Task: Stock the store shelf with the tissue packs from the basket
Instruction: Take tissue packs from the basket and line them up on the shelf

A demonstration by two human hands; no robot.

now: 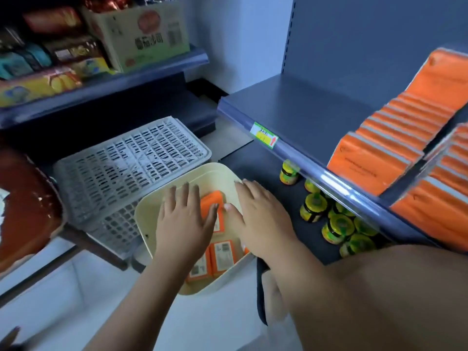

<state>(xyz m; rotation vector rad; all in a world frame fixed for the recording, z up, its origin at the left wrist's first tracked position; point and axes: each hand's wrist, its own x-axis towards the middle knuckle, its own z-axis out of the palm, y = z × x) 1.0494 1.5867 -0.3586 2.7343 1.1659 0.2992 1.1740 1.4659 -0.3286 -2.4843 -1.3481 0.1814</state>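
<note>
A cream basket [152,206] stands low in the middle of the view with several orange tissue packs [222,254] inside. Both hands reach down into it. My left hand [186,219] lies flat with straight fingers on an upright orange pack [211,198]. My right hand [260,214] sits on the other side of that pack, its thumb touching it, fingers spread over the basket's right rim. A dark shelf [291,110] at the right carries a long row of orange tissue packs [395,133].
A grey slatted crate [121,163] lies behind the cream basket. Small yellow-lidded jars [314,206] stand on the lower shelf under the tissue shelf. A yellow-green price tag [263,135] marks the shelf edge. Snack packs and a carton [136,34] fill the left shelf.
</note>
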